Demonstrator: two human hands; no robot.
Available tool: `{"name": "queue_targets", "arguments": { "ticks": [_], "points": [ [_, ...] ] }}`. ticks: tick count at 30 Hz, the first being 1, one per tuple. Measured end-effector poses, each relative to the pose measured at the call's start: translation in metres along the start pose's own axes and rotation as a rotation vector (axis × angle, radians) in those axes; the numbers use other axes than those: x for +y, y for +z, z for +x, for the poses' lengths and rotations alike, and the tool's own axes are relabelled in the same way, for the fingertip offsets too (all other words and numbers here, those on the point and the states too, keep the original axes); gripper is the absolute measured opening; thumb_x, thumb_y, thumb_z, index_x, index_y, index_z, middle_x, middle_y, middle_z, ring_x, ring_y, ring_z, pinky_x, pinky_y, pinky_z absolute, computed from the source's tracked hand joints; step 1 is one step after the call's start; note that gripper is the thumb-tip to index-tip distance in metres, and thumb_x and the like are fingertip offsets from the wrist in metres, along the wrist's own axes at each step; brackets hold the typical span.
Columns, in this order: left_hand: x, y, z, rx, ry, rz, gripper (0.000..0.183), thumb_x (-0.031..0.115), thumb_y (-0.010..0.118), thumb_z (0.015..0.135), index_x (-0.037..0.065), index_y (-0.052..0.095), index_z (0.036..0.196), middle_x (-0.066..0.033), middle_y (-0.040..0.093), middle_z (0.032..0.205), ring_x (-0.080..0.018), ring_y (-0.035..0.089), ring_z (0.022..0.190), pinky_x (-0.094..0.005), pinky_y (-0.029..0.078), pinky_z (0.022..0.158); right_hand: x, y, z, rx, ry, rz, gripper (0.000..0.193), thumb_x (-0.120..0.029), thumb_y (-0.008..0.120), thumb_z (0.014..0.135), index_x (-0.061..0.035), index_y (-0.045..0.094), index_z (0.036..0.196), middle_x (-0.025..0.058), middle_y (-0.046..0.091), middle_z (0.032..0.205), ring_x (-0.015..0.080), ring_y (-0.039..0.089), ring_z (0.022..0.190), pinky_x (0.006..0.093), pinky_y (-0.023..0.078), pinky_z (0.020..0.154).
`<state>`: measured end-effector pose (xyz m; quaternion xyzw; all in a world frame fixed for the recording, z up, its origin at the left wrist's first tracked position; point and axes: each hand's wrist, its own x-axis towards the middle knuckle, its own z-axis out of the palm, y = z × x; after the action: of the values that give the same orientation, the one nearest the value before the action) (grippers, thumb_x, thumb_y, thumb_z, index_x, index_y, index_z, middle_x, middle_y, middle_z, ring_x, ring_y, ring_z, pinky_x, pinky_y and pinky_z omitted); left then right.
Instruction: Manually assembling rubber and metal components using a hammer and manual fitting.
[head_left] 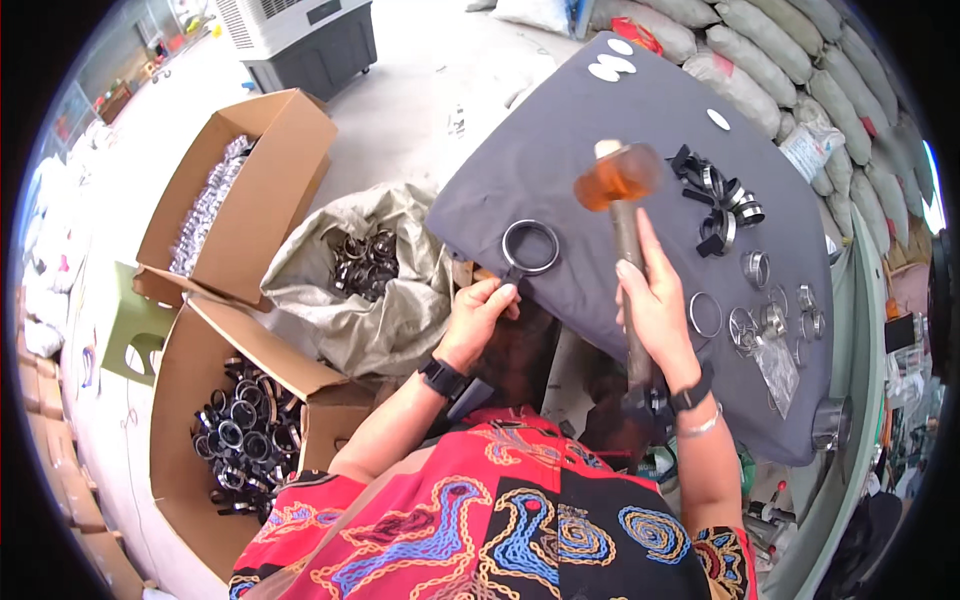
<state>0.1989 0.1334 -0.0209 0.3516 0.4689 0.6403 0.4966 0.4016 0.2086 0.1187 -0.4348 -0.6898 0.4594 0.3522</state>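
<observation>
My left hand [482,318] pinches the black tab of a round metal pipe clamp [531,248] near the table's left edge. The clamp's ring rests on or just above the dark grey table cover [560,150]. My right hand [652,305] is wrapped round the handle of a mallet with a translucent orange head [617,178]. The head is slightly blurred and sits to the right of the clamp, apart from it. A thin metal ring [705,314] lies on the table beside my right hand. Several black-strapped clamps [718,200] lie in a heap farther right.
Loose steel rings [772,320] and a clear plastic bag [776,372] lie at the table's right. At the left, a woven sack [340,320] and a cardboard box [175,440] hold clamps; another box [290,150] holds shiny metal parts. Stacked sacks [760,85] stand behind.
</observation>
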Motion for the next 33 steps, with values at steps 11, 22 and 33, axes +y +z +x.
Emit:
{"name": "queue_targets", "arguments": {
  "ticks": [11,22,33],
  "points": [
    [0.063,-0.143,-0.046,0.419,0.33,0.155,0.017,0.016,0.05,0.099,0.007,0.056,0.086,-0.0033,0.06,0.08,-0.0148,0.056,0.075,-0.0269,0.046,0.073,0.044,-0.038,-0.056,0.102,0.045,0.279,0.067,-0.009,0.054,0.094,-0.0135,0.022,0.153,-0.0003,0.053,0.074,0.0065,0.05,0.055,0.0233,0.048,0.048],
    [0.145,-0.251,-0.1,0.631,0.316,-0.471,0.048,0.026,0.045,0.099,0.002,0.034,0.139,-0.0201,0.036,0.145,-0.0377,0.038,0.132,-0.0527,0.037,0.107,0.097,-0.141,-0.075,0.717,-0.05,0.533,0.055,-0.016,0.05,0.097,-0.0129,0.029,0.147,0.0018,0.052,0.07,0.0097,0.051,0.05,0.0241,0.046,0.043],
    [0.081,0.242,0.216,-0.695,0.806,1.102,0.039,0.0,0.056,0.081,0.001,0.06,0.12,-0.0161,0.066,0.11,-0.0304,0.064,0.102,-0.0357,0.05,0.088,0.105,-0.142,-0.077,0.733,-0.02,0.548,0.06,-0.013,0.052,0.096,-0.0094,0.025,0.149,0.0033,0.055,0.072,0.0106,0.053,0.053,0.0245,0.047,0.047]
  ]
}}
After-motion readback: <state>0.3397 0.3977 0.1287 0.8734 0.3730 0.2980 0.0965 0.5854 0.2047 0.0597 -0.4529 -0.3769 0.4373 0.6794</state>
